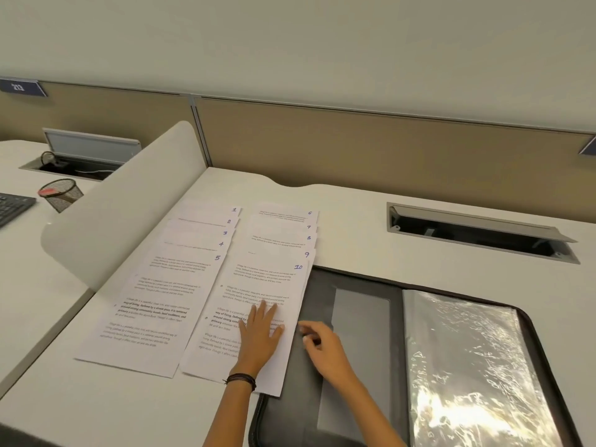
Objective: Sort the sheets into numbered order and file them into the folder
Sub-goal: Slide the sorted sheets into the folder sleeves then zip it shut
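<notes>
Head view: sheet 10 [267, 279], overlapping the folder's [358, 321] left edge, is pressed under the flat left hand [259, 337]. It lies lengthwise away, number farthest. The right hand [325, 346] is curled at its edge, grip unclear.

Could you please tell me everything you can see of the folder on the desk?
The folder is dark grey, with rounded corners, lying open and flat on the desk. Its left half carries a lighter grey pocket; its right half holds glossy clear sleeves. The sheet marked 10 overlaps its left edge, and the right hand is over its left half.

folder [361, 304] partly beyond bottom edge
</notes>
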